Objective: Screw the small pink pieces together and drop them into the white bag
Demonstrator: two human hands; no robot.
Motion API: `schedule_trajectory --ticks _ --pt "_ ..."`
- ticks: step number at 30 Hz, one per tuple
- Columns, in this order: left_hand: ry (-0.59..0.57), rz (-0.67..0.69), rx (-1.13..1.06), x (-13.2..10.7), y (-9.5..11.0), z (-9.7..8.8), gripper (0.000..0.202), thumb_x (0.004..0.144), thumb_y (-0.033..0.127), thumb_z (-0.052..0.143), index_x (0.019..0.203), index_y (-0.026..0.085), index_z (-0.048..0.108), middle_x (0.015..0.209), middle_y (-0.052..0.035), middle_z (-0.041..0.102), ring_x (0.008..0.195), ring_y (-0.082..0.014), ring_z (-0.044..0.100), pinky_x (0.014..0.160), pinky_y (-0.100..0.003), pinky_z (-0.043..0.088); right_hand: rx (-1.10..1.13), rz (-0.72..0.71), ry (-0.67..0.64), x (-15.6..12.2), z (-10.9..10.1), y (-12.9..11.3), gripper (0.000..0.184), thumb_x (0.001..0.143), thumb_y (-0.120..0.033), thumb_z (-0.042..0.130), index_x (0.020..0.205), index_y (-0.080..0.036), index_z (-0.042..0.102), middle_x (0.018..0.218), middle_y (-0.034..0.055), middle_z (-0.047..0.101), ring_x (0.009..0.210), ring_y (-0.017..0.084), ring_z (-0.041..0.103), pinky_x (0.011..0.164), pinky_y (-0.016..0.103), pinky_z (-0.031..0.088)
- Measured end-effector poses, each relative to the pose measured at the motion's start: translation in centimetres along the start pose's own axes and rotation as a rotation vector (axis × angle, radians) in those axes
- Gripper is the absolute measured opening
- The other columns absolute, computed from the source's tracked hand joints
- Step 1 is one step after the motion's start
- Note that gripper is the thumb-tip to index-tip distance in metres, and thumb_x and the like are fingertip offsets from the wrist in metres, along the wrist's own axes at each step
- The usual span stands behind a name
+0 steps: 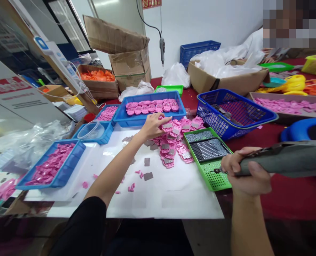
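My left hand (153, 126) reaches forward onto a heap of pink plastic parts (175, 142) on the white sheet (160, 192); its fingers curl over one pink part at the heap's far edge. My right hand (245, 170) is closed round a grey electric screwdriver (283, 160), held level, its tip over the green tray (214, 176) that holds a black grid of small screws (210, 149). Small grey square pads (148, 175) and pink bits lie loose on the sheet.
A blue tray of laid-out pink parts (149, 106) sits behind the heap. Another blue tray of pink parts (52, 167) stands at left, a blue basket (234, 112) at right. Cardboard boxes, an orange-part box (98, 76) and another person's area are at the back.
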State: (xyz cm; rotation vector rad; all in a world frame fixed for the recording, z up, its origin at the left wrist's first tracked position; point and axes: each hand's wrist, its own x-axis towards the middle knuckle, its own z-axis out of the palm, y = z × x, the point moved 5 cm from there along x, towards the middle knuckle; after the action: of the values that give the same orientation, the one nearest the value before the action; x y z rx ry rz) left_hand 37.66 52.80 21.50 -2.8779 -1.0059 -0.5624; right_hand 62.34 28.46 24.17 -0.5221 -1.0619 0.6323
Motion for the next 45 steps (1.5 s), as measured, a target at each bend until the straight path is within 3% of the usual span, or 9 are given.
schedule_trajectory --ticks 4,8,12,16,23,30,37,41,45 --pt "0.089 0.078 -0.026 -2.9 2.6 -1.6 0.061 0.100 0.037 0.077 0.161 0.033 0.067 0.150 -0.0150 0.065 0.135 -0.0358 0.059 0.112 -0.055 0.045 0.021 -0.009 0.004 0.2 0.1 0.1 0.017 0.087 -0.035 0.078 0.099 -0.024 0.082 0.050 -0.0055 0.050 0.033 0.012 0.036 0.035 0.028 0.037" --pt "0.113 0.239 -0.110 -8.3 8.4 -2.0 0.055 0.105 0.038 0.073 0.159 0.032 0.067 0.150 -0.0149 0.065 0.139 -0.0347 0.058 0.115 -0.056 0.046 0.003 -0.003 0.016 0.2 -0.3 0.0 0.018 0.085 -0.038 0.083 0.097 -0.025 0.082 0.049 -0.0053 0.050 0.032 0.012 0.036 0.034 0.029 0.035" --pt "0.038 0.312 -0.192 -14.2 14.1 -0.7 0.060 0.105 0.052 0.074 0.161 0.034 0.065 0.148 -0.0146 0.066 0.137 -0.0362 0.058 0.115 -0.057 0.047 -0.038 -0.017 0.054 0.1 -0.8 -0.2 0.019 0.086 -0.040 0.082 0.095 -0.025 0.077 0.050 -0.0065 0.050 0.032 0.011 0.036 0.034 0.028 0.035" --pt "-0.055 0.323 -0.144 -17.6 16.7 1.4 0.062 0.100 0.051 0.076 0.158 0.030 0.068 0.140 -0.0168 0.069 0.129 -0.0389 0.060 0.112 -0.059 0.048 -0.092 -0.006 0.129 0.0 -0.7 0.4 0.019 0.085 -0.039 0.082 0.091 -0.025 0.072 0.050 -0.0083 0.050 0.032 0.010 0.034 0.032 0.026 0.032" --pt "-0.068 0.367 -0.072 -18.1 16.8 2.0 0.061 0.103 0.048 0.073 0.160 0.027 0.065 0.141 -0.0188 0.069 0.134 -0.0428 0.058 0.113 -0.062 0.048 -0.159 0.049 0.144 -0.4 0.2 2.3 0.023 0.085 -0.043 0.082 0.091 -0.027 0.067 0.048 -0.0105 0.049 0.031 0.011 0.038 0.031 0.026 0.032" --pt "-0.071 0.343 -0.120 -18.6 16.9 2.1 0.103 0.092 0.093 0.069 0.164 0.021 0.061 0.147 -0.0209 0.069 0.149 -0.0491 0.054 0.134 -0.080 0.027 -0.163 0.101 0.166 -0.5 -0.4 2.2 0.027 0.085 -0.046 0.083 0.091 -0.025 0.066 0.051 -0.0091 0.049 0.035 0.010 0.038 0.035 0.026 0.034" --pt "0.000 0.332 -0.130 -18.5 17.5 1.0 0.106 0.087 0.100 0.067 0.156 0.019 0.069 0.144 -0.0211 0.074 0.149 -0.0471 0.059 0.137 -0.079 0.025 -0.168 0.118 0.136 -0.5 -0.3 3.1 0.026 0.085 -0.047 0.085 0.090 -0.028 0.068 0.050 -0.0106 0.047 0.033 0.011 0.036 0.034 0.026 0.031" --pt "0.029 0.353 -0.200 -18.3 20.3 0.0 0.099 0.092 0.097 0.064 0.156 0.022 0.069 0.148 -0.0204 0.073 0.155 -0.0450 0.057 0.139 -0.074 0.025 -0.197 0.115 0.145 -0.6 -0.2 3.2 0.029 0.083 -0.049 0.086 0.087 -0.028 0.067 0.048 -0.0100 0.046 0.033 0.011 0.035 0.034 0.027 0.030" --pt "0.007 0.410 -0.194 -18.2 24.6 0.9 0.087 0.102 0.089 0.056 0.156 0.023 0.070 0.152 -0.0204 0.073 0.157 -0.0409 0.056 0.137 -0.066 0.032 -0.217 0.141 0.187 -0.8 -0.2 3.6 0.029 0.080 -0.044 0.087 0.084 -0.027 0.064 0.049 -0.0094 0.046 0.034 0.011 0.035 0.035 0.027 0.029"
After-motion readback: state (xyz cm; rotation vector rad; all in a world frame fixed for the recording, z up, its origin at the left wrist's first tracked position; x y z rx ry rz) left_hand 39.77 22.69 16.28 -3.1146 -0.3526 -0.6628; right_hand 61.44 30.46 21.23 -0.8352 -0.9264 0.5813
